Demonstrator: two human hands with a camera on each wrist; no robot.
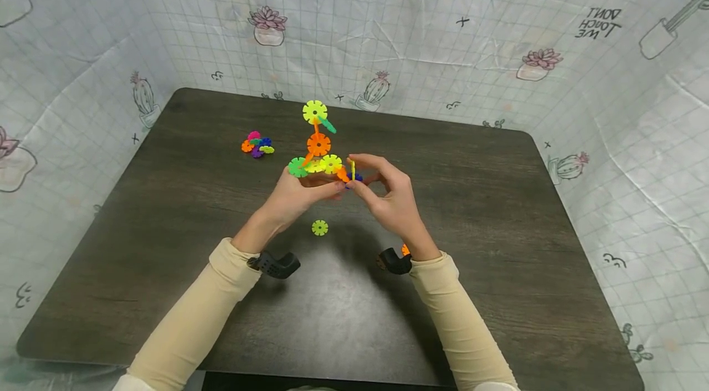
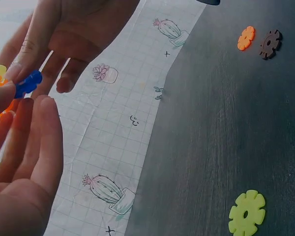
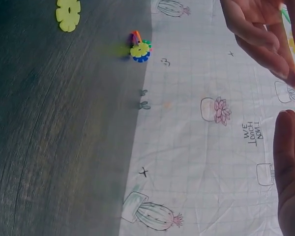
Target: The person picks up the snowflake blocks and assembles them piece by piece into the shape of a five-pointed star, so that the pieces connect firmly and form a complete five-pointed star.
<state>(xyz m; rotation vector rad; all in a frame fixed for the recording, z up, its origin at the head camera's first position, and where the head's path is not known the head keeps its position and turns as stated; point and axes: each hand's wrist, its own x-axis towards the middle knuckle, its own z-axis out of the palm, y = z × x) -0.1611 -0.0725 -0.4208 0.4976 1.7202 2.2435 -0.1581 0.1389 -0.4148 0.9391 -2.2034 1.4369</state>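
Above the table, both hands meet at a chain of interlocking notched plastic discs. My left hand (image 1: 293,200) grips the lower end of this chain, its thumb near an orange disc and a blue disc (image 2: 28,84). Up from there run a green disc (image 1: 298,167), yellow discs and an orange disc (image 1: 318,145), with a yellow disc (image 1: 314,112) on top. Between thumb and fingertips, my right hand (image 1: 394,199) pinches a yellow disc (image 1: 353,170), seen edge-on beside the blue one. Whether those two are joined cannot be made out.
A cluster of joined multicoloured discs (image 1: 256,145) lies on the dark table (image 1: 487,206) at the back left. A loose yellow-green disc (image 1: 319,228) lies below the hands. An orange disc (image 2: 246,38) and a brown disc (image 2: 270,44) lie near the right wrist. Printed cloth (image 1: 410,40) surrounds the table.
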